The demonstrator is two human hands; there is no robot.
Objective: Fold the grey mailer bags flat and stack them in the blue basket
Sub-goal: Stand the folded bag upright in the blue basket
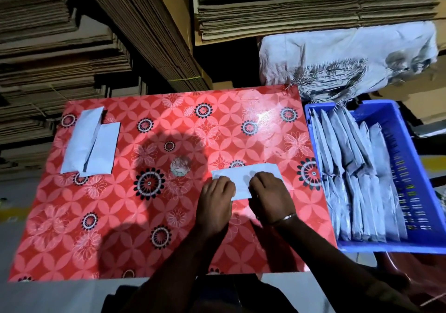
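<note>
A grey mailer bag (243, 175) lies on the red flowered table (144, 204), right of centre. My left hand (216, 200) and my right hand (270, 195) both sit on its near edge with curled fingers, pinching the bag. Two more grey mailer bags (90, 143) lie side by side, overlapping, at the table's far left. The blue basket (410, 175) stands right of the table and holds several folded grey bags (357, 172) in rows.
Tall stacks of flattened cardboard (144, 35) rise behind the table. A white woven sack (342, 59) with a frayed edge sits behind the basket. A worn round patch (179, 165) marks the table's middle.
</note>
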